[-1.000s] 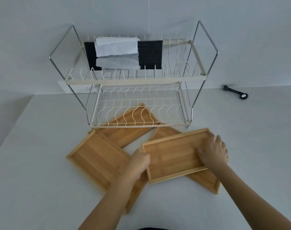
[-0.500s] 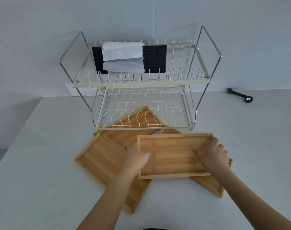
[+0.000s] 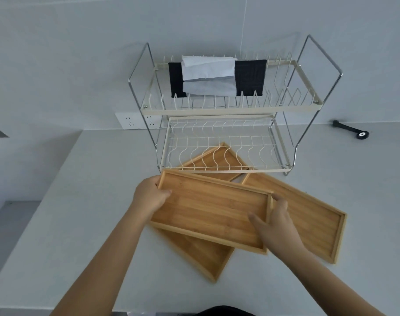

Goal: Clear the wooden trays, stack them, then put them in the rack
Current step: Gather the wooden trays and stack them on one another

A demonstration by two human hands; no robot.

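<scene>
Both hands grip top tray ends, over lower tray.

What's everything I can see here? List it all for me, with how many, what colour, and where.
Held tray: 1, light wood, gripped at both short ends, above the tray below it.
Tray below: 1, light wood, on the counter, mostly covered by the held one.
Right tray: 1, light wood, flat on the counter at right.
Back tray: 1, light wood, on the counter, partly under the rack.
Rack: 1, white wire with chrome frame, two tiers, against the wall.
Dark cloth: 1, black, over the top tier's back rail.
Pale cloth: 1, white-grey, over the dark one.
Socket plate: 1, white, on the wall at left.
Black tool: 1, far right of counter.
Counter: 1, white.
Left hand: on the tray's left end.
Right hand: on its right end.
</scene>
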